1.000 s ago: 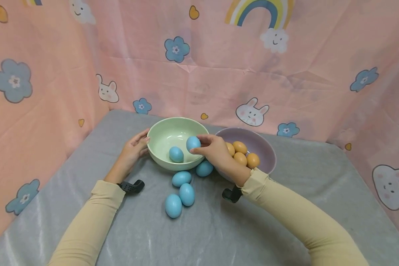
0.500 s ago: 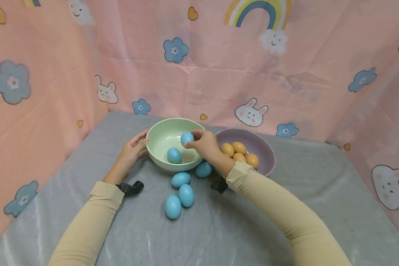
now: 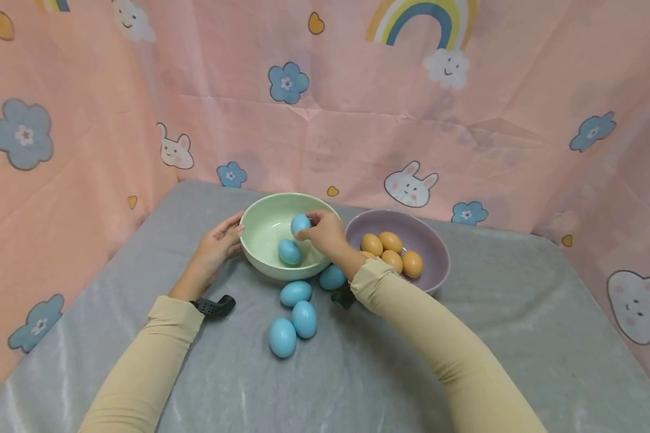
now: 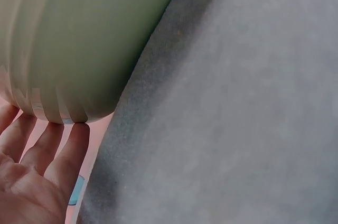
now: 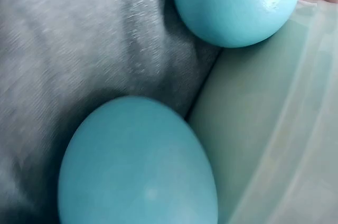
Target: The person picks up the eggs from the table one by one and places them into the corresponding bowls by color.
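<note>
In the head view my right hand pinches a blue egg between thumb and fingers, inside the pale green bowl. A second blue egg lies in that bowl. My left hand touches the bowl's left side; the left wrist view shows fairly straight fingers with tips against the bowl's wall. Several blue eggs lie on the table in front. Two blue eggs sit close beside the green bowl in the right wrist view, which barely shows the hand.
A purple bowl stands just right of the green one and holds several orange-brown eggs. Grey cloth covers the table. A pink patterned curtain hangs behind and at both sides.
My right hand has moved left and slightly back with its blue egg, further over the green bowl. The left hand and the other eggs have stayed put.
</note>
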`<state>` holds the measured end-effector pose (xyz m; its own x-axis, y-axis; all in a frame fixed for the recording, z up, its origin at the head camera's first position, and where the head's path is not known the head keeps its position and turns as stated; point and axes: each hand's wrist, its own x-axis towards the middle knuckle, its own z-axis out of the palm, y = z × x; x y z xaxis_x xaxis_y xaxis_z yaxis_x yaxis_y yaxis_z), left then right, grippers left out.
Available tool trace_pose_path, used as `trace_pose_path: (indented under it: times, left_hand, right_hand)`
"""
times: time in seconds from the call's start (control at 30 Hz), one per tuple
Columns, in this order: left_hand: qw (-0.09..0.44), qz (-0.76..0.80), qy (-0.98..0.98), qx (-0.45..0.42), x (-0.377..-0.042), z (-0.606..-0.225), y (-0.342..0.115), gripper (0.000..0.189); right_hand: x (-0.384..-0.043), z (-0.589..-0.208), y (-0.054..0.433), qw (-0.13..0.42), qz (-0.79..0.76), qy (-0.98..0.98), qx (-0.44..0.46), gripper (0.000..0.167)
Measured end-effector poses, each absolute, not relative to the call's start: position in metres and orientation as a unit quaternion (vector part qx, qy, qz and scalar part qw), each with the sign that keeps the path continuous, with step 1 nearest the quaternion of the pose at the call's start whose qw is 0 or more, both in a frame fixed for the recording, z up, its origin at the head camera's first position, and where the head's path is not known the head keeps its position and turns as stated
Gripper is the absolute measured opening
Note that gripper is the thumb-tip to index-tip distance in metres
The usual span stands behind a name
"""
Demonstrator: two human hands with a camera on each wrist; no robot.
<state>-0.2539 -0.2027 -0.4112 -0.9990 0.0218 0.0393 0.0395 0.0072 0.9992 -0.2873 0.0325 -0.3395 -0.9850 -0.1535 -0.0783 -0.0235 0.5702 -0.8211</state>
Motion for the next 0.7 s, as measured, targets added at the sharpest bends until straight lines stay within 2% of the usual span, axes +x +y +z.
trace_pose_path:
  times: [0.7]
  left_hand:
    - [0.005,-0.704,-0.710,-0.028,-0.2549,-0.4127,-0.2029,0.057]
  right_hand:
    - [-0.2948,-0.3499,0.0231,0.095,-0.467,0.878,-0.046,0.056]
